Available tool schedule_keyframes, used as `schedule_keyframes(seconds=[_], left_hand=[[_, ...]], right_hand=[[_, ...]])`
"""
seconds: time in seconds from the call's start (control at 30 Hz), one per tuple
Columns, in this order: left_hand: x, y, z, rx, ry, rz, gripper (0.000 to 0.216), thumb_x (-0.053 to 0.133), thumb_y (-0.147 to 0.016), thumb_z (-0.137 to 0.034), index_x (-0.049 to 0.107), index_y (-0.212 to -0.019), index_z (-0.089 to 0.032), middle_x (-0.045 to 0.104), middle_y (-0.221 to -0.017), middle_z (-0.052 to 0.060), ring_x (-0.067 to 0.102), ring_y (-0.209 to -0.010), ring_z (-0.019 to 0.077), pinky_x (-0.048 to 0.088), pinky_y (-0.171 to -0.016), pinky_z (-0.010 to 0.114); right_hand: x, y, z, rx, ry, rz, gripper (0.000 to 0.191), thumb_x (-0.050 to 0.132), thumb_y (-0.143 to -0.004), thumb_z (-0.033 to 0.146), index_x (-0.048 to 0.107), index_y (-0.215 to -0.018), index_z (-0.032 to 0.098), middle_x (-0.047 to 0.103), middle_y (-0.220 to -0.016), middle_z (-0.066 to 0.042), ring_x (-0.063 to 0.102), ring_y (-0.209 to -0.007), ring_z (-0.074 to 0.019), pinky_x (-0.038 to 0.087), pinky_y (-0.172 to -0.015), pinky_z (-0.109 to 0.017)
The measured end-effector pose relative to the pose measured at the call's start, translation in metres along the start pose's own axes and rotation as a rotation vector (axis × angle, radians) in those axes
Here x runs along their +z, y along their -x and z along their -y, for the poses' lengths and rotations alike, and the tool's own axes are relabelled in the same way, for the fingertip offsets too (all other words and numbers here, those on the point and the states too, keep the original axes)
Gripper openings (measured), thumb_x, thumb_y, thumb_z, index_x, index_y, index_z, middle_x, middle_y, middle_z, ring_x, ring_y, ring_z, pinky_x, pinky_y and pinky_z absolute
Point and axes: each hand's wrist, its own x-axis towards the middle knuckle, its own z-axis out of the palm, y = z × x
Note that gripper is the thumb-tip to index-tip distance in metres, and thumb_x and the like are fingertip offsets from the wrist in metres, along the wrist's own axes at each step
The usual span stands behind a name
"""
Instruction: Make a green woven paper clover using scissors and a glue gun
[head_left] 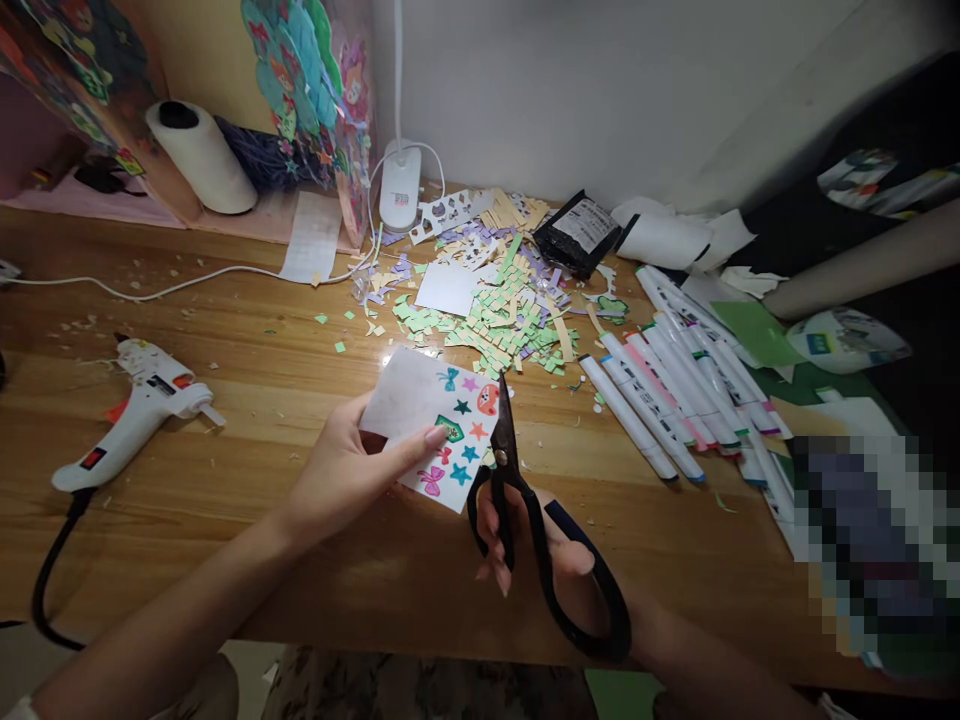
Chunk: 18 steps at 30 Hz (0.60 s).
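Between the thumb and fingers of my left hand (341, 465) is a white paper sheet (401, 395), held above the wooden table. Small coloured drawings of stars, bows and an orange animal face cover its right part. My right hand (559, 560) grips black-handled scissors (504, 458), with fingers through the loops. The dark blades point up and away from me, at the right edge of the sheet by the orange face. Whether paper lies between the blades I cannot make out.
Beyond the sheet lies a heap of green, yellow and purple paper scraps (502, 300). A white glue gun (139, 410) rests at left, its black cord hanging off the edge. Several markers (675, 390) lie at right. A power strip (400, 190) and a black packet (577, 232) are at the back.
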Motion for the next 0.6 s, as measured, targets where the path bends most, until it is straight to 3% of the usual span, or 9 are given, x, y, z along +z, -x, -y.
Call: schedule_keyframes(seconds=[0.4, 0.6], left_hand=[[-0.013, -0.003, 0.000, -0.046, 0.071, 0.044, 0.021, 0.080, -0.060, -0.019, 0.066, -0.075, -0.015, 0.067, -0.066, -0.002, 0.060, -0.056, 0.0093, 0.047, -0.048, 0.012], [-0.019, -0.006, -0.002, -0.041, 0.079, 0.086, 0.020, 0.078, -0.058, -0.011, 0.065, -0.073, -0.015, 0.063, -0.064, -0.004, 0.057, -0.053, 0.0070, 0.044, -0.046, 0.010]], right_hand=[[-0.006, 0.003, -0.006, 0.089, 0.113, -0.039, 0.077, 0.044, -0.045, 0.087, 0.046, -0.081, 0.019, 0.045, -0.067, 0.005, 0.043, -0.046, -0.0071, 0.049, -0.051, -0.026], [-0.006, 0.005, 0.000, 0.147, 0.115, -0.008, 0.076, 0.047, -0.048, 0.087, 0.045, -0.081, 0.019, 0.044, -0.067, 0.005, 0.042, -0.046, -0.0074, 0.048, -0.051, -0.026]])
